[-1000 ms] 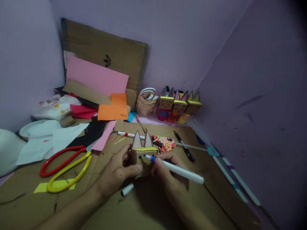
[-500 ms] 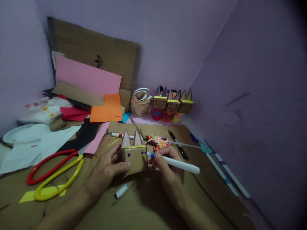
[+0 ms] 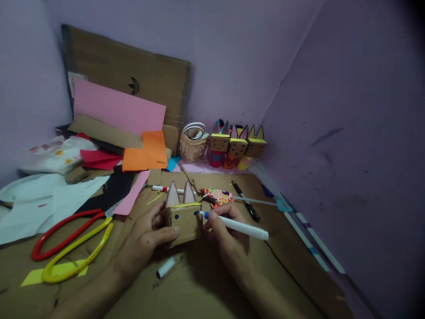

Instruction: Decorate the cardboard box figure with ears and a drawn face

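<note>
Left hand point(image 3: 148, 239) is gripping the box point(image 3: 184, 226); right hand point(image 3: 227, 241), pinching the marker point(image 3: 239, 227), is bringing its tip back onto the box's face.

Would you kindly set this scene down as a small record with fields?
left hand: holds the eared cardboard box on its left side
right hand: holds the blue marker, tip on the box's front near its right edge
box front: one blue dot at left
near side: white cap lying on the cardboard mat
by the wall: three eared figures beside a basket
far left: red and yellow loops, paper sheets
</note>
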A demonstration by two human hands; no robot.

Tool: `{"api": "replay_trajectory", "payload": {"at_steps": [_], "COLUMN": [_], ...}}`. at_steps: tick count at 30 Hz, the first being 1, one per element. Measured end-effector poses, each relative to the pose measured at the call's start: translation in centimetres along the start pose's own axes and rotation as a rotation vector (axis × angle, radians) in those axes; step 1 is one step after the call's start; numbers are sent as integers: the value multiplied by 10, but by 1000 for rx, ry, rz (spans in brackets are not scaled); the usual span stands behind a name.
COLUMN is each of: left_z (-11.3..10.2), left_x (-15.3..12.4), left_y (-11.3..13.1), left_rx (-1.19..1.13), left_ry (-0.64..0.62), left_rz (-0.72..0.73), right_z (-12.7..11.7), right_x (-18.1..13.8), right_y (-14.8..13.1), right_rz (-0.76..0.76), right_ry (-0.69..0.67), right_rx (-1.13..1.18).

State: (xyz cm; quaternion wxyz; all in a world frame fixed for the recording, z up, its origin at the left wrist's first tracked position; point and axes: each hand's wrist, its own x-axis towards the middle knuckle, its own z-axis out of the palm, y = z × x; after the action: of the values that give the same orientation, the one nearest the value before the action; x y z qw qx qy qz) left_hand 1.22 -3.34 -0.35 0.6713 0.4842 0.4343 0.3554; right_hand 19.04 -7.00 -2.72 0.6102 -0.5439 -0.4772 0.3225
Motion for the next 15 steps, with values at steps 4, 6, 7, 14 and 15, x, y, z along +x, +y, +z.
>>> {"api": "replay_trajectory", "payload": {"at_steps": [4, 6, 7, 14, 15], "left_z": [2, 2, 2, 0, 0], "left_x": [-2, -3, -3, 1, 1], "left_y": [5, 6, 6, -1, -1], "left_rx": [45, 27, 14, -63, -52], "left_ry": [20, 19, 16, -5, 5], "left_rz": [-12, -19, -17, 25, 21], "right_z": [0, 0, 0, 0, 0], "right_x": [1, 0, 0, 0, 0], "right_y": [2, 2, 2, 1, 1], "right_rz": [-4, 5, 10, -4, -7], "right_ry": [-1, -5, -9, -28, -30], "right_rx": [-13, -16, -16, -24, -24]}}
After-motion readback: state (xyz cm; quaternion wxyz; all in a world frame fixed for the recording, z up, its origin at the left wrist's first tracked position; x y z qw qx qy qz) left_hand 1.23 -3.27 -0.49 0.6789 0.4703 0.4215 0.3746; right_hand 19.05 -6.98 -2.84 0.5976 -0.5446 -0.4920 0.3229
